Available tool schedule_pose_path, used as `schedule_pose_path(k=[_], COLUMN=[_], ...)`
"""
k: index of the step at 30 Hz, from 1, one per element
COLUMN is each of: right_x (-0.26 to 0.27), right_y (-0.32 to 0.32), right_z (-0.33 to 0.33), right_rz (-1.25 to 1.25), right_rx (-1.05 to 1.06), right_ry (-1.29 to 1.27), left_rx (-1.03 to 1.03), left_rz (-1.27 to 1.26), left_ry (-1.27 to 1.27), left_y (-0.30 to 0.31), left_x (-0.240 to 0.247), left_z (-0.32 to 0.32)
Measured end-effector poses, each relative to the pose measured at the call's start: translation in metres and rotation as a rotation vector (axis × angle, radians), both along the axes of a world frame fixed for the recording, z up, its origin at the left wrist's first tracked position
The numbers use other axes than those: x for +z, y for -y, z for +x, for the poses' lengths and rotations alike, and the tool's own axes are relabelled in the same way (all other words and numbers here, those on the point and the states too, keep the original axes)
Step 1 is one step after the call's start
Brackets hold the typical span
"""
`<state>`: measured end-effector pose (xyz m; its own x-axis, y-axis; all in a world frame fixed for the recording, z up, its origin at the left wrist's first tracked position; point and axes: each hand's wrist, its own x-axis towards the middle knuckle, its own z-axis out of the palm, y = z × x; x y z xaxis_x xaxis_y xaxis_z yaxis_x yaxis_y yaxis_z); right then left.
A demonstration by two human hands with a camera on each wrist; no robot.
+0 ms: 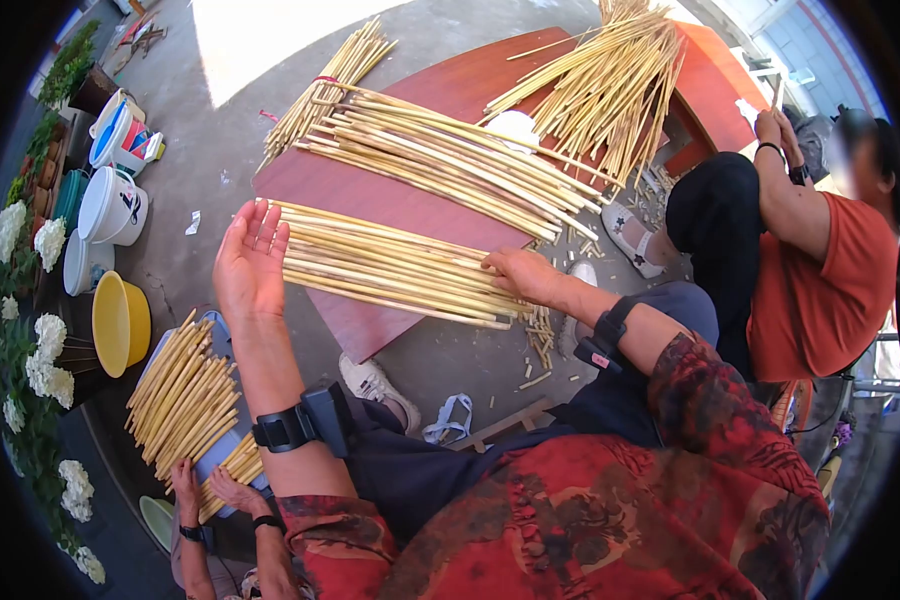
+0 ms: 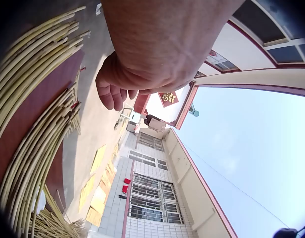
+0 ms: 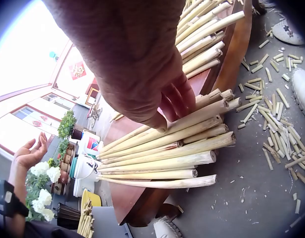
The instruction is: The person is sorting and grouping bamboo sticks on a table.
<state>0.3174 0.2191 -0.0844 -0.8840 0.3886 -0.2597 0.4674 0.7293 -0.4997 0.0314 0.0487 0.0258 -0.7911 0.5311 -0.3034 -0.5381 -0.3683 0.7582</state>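
A row of pale yellow cut stalks (image 1: 390, 260) lies across the reddish-brown tabletop (image 1: 360, 325) in front of me. My left hand (image 1: 253, 265) is raised at the row's left end, palm showing and fingers extended, holding nothing. In the left wrist view the same hand (image 2: 120, 79) appears beyond the forearm. At the row's other end my right hand (image 1: 525, 275) pinches among the stalks. Seen from the right wrist, the thumb of this hand (image 3: 160, 99) presses on a stalk (image 3: 177, 131) with the fingers bent behind it. The stalks' cut ends are uneven.
A second stalk row (image 1: 450, 160), a tied bundle (image 1: 330, 95) and a large heap (image 1: 600, 90) lie beyond. Short offcuts (image 3: 276, 124) litter the floor. One person (image 1: 820, 240) sits at right; another's hands (image 1: 210, 490) touch stalks at lower left. Buckets (image 1: 115, 205) and a yellow basin (image 1: 122, 325) stand left.
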Motion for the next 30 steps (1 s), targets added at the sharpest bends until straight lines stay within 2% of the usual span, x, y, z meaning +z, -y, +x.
schedule_pose_path(k=[8,10,11,13,17,25,30], right_x=[0.005,0.02,0.015,0.007,0.007,0.002,-0.012], right_y=[-0.017,-0.014,-0.012,-0.007,-0.001,-0.026,-0.043], right_z=[0.003,0.002,0.004,0.006,0.002,-0.008,-0.013], right_rz=[-0.065,-0.134,-0.129,0.06,0.056,0.139,0.373], right_rx=[-0.106,-0.118,-0.122,0.007,0.069,-0.106,-0.151], right_ry=[0.008,0.158,0.154,0.041,0.134,-0.082,-0.082], left_rx=[-0.023,-0.023,-0.027,-0.052,-0.081,-0.128,-0.146], left_rz=[0.003,-0.018,-0.012,-0.007,-0.013,-0.033,-0.049], left_ry=[-0.006,-0.014,-0.017,-0.016,-0.023,-0.02,-0.036], left_y=[-0.003,-0.005,-0.006,-0.007,-0.013,-0.019,-0.023], left_x=[0.002,0.003,0.003,0.001,-0.001,-0.001,-0.005], left_z=[0.003,0.005,0.005,0.007,0.011,0.02,0.025])
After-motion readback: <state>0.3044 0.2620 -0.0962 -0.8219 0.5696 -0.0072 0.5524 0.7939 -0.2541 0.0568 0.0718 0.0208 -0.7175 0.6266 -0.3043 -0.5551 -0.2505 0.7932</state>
